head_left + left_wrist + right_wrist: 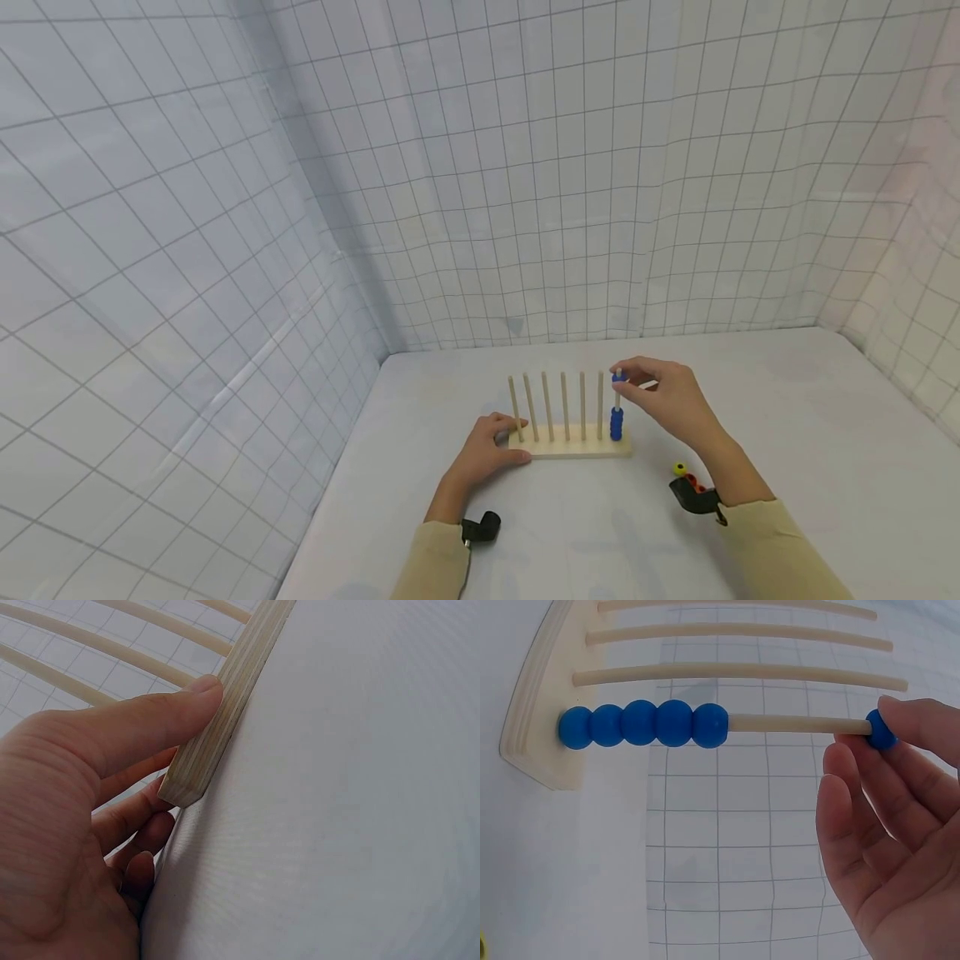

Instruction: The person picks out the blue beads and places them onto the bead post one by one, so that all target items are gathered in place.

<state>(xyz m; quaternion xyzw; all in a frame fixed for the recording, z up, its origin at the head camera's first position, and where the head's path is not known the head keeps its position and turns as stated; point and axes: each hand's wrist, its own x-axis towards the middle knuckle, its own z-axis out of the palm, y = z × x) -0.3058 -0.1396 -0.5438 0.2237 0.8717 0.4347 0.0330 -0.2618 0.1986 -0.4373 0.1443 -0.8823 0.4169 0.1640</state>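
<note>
A pale wooden base [573,450] with several upright pegs [565,407] stands on the white table. My left hand [483,450] grips the base's left end; in the left wrist view the thumb [202,694] presses its front edge, with fingers behind. On the rightmost peg, several blue beads [640,722] are stacked against the base. My right hand [667,396] pinches another blue bead [881,729] between thumb and fingers at that peg's tip. The peg passes into this bead, which sits apart from the stack below. The other pegs carry no beads.
A yellow bead [679,468] and some red-orange beads [691,479] lie on the table right of the base, partly hidden by the right wrist's black camera [693,497]. Grid-patterned white sheets [525,167] hang behind and at both sides.
</note>
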